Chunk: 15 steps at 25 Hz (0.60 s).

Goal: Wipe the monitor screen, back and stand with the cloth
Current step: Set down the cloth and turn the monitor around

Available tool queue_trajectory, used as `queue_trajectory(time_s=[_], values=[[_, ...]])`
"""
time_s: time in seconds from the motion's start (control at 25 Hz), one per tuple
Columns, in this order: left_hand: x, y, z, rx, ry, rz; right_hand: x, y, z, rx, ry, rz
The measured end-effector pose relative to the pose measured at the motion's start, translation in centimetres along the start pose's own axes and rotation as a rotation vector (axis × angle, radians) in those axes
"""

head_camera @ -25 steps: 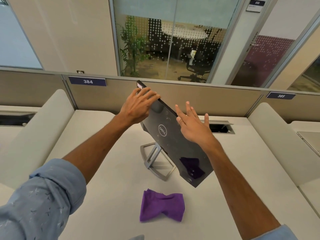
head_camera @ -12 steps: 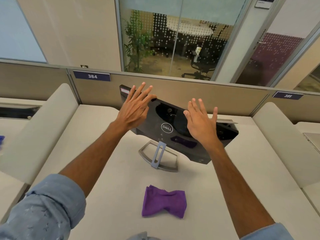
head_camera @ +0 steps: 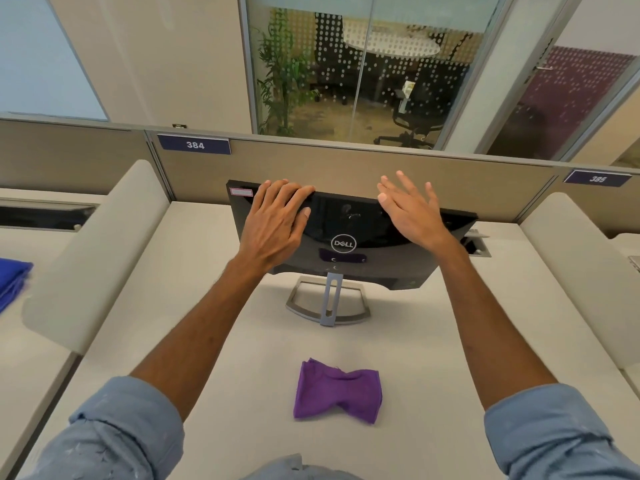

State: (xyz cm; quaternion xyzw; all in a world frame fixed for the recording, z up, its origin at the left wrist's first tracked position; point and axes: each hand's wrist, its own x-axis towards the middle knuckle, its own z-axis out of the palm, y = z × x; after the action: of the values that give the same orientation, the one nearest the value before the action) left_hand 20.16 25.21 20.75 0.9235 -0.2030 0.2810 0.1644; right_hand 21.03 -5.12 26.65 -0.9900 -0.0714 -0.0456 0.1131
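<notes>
1. Monitor (head_camera: 349,233): we take this as our landmark. It stands on the desk (head_camera: 207,341) with its glossy black back and logo toward us. The screen side faces away and is hidden.
2. Stand (head_camera: 329,303): a grey open-frame foot and slim neck, directly under the monitor, resting on the desk.
3. Left hand (head_camera: 273,220): on the monitor's upper left back, fingers bent over the top edge and thumb laid on the back, gripping it. Hand and forearm cover much of that side.
4. Right hand (head_camera: 408,209): at the monitor's upper right, fingers straight and spread, holding nothing. We cannot tell whether the palm touches the back. Its forearm crosses the lower right corner.
5. Purple cloth (head_camera: 337,393): bunched on the desk on our side of the monitor, well apart from both hands, lying between the two forearms. We see a purple reflection of it below the logo.
6. Partition panel (head_camera: 346,161): just behind the monitor, carrying number plates 384 (head_camera: 194,145) and 385 (head_camera: 597,178).
7. Cable cutout (head_camera: 479,245): in the desk at the monitor's right end, partly hidden.
8. Blue cloth (head_camera: 12,278): far left of the monitor, beyond a pale side divider (head_camera: 93,254).
</notes>
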Motion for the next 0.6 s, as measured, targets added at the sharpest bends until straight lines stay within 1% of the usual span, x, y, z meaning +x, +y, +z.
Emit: queue_trajectory(time_s=[0.16,0.4,0.52,0.6], values=[[-1.0,1.4,-0.2,0.031,0.051,-0.057,1.3,0.6,-0.5,0.083,-0.039,-0.028],[-2.3,2.0,-0.5,0.093,0.025,-0.097,2.6,0.8,-0.5,0.117,-0.072,-0.077],[-2.1,1.7,-0.8,0.120,-0.003,-0.079,2.0,0.2,-0.5,0.119,-0.014,-0.090],[-2.0,1.5,-1.0,0.126,-0.020,-0.065,1.5,0.0,0.1,0.117,0.086,-0.107]])
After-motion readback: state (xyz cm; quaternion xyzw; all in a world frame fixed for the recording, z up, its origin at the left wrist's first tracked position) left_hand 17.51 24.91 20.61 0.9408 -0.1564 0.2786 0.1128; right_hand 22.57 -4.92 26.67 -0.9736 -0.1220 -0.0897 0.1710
